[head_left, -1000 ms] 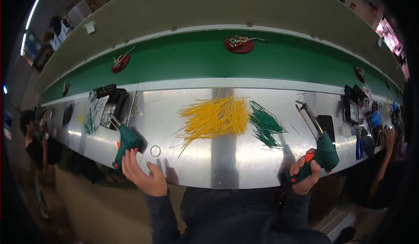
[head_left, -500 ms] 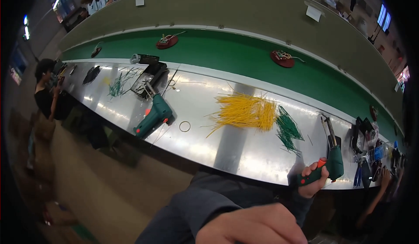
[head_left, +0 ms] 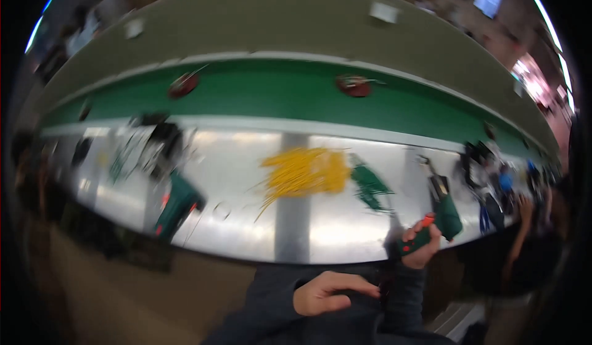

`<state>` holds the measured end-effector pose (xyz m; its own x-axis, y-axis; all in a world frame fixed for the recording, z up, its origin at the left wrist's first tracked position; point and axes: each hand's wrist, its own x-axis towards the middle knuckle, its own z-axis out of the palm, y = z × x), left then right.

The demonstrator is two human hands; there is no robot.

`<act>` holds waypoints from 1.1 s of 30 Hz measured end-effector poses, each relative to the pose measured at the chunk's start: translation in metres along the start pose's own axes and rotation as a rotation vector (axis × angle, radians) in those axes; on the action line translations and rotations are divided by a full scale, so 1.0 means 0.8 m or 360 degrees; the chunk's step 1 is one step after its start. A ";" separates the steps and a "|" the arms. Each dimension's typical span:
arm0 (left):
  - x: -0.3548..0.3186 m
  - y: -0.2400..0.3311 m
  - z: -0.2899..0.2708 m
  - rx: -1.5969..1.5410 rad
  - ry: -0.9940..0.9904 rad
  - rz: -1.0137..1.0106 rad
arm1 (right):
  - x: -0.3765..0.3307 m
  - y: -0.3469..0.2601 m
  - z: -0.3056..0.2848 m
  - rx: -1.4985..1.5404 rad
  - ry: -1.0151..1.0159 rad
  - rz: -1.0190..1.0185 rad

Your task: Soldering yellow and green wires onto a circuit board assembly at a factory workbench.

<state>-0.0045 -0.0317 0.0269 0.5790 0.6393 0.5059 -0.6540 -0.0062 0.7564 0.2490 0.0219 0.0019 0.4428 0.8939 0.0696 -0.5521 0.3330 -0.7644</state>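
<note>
My right hand (head_left: 422,250) is wrapped round the handle of a dark green soldering gun (head_left: 446,218) with an orange trigger, at the bench's front edge on the right. Its metal tip points away from me over the bench. My left hand (head_left: 327,293) is in front of the bench, in the lower middle, with nothing visible in it. Its index finger stretches right and the thumb stands apart. Beyond the hands lie a pile of yellow wires (head_left: 305,173) and a smaller bunch of green wires (head_left: 370,186). The picture is smeared by motion.
A second green soldering gun (head_left: 180,204) lies left, by a dark holder (head_left: 161,144). A ring of wire (head_left: 222,210) sits beside it. Red round bases (head_left: 354,86) with parts on them stand on the green strip. At right are assorted tools (head_left: 487,188) and another person's arm (head_left: 519,228).
The view has swung, shifting the bench contents leftward. My left hand has moved up and away from the camera, its fingers now showing. My right hand still grips the soldering gun.
</note>
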 end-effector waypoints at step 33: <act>-0.281 -0.166 -0.223 0.2457 0.1365 -0.1623 | -0.018 -0.038 0.028 0.0253 0.0099 0.0092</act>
<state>-0.1344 -0.0374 -0.2609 -0.2403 0.9540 -0.1791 0.8335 0.2974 0.4657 0.2436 0.0055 0.0383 0.4473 0.8942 -0.0150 -0.6803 0.3293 -0.6548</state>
